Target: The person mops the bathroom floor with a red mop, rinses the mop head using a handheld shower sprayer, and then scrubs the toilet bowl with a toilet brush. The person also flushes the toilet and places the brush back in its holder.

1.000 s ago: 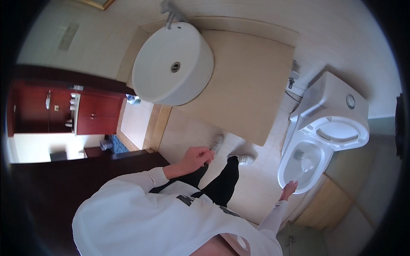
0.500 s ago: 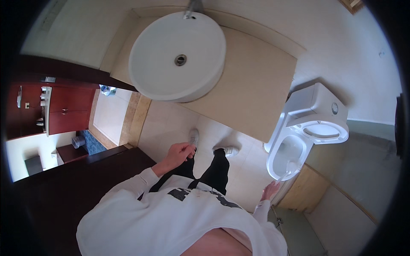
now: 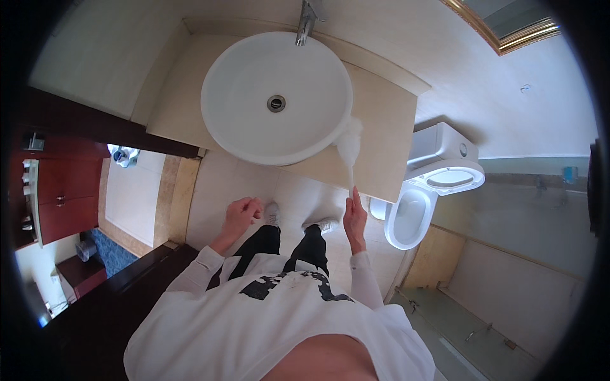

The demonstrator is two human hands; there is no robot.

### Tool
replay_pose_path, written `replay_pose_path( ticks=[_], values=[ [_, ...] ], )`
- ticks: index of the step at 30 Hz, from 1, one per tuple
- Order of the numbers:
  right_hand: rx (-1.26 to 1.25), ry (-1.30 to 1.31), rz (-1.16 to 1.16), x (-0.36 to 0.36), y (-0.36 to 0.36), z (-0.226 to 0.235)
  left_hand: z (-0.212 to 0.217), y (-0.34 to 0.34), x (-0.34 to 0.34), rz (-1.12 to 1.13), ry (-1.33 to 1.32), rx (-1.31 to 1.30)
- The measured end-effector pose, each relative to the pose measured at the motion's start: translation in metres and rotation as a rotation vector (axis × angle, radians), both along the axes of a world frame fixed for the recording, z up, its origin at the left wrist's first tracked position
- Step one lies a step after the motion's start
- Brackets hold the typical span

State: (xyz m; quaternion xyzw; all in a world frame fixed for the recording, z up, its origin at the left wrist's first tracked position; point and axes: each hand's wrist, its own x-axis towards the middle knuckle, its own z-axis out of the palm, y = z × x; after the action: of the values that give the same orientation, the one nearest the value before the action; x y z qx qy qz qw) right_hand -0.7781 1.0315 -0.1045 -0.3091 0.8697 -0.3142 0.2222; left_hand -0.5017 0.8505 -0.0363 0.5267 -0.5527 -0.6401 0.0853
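My right hand (image 3: 356, 222) is closed round the thin white handle of a fluffy-headed duster (image 3: 348, 147). The duster points away from me, its soft white head over the front edge of the beige counter (image 3: 381, 120) and against the right side of the round white basin (image 3: 219, 95). Whether the head touches the basin wall, I cannot tell. In front of the counter, my left hand (image 3: 243, 214) hangs in the air with its fingers curled in and nothing visible in them.
A chrome tap (image 3: 306, 28) rises behind the basin. To the right stands a white toilet (image 3: 406, 219) with its lid up. A dark door (image 3: 127, 292) is at my left, beside a doorway to another room. A gold-framed mirror (image 3: 508, 41) hangs at the upper right.
My right hand has swung left and forward, carrying the duster from over the toilet bowl to the counter beside the basin. My left hand has shifted slightly left, still curled.
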Motion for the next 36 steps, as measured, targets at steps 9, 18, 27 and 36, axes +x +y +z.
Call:
replay_pose_path(
  ticks=[9,18,27,36],
  values=[
    [0.087,0.433,-0.4,-0.065,0.158,-0.067,-0.07,-0.005,0.13,0.273,-0.204,0.091],
    [-0.106,0.136,-0.559,-0.074,0.162,0.031,-0.138,0.097,0.272,0.728,-0.358,0.354],
    [-0.321,0.249,0.141,-0.16,-0.084,0.044,-0.155,0.117,0.215,0.785,-0.291,0.383],
    [0.233,0.396,0.243,-0.204,-0.202,-0.017,-0.054,0.021,0.086,0.448,-0.083,-0.02]
  ],
)
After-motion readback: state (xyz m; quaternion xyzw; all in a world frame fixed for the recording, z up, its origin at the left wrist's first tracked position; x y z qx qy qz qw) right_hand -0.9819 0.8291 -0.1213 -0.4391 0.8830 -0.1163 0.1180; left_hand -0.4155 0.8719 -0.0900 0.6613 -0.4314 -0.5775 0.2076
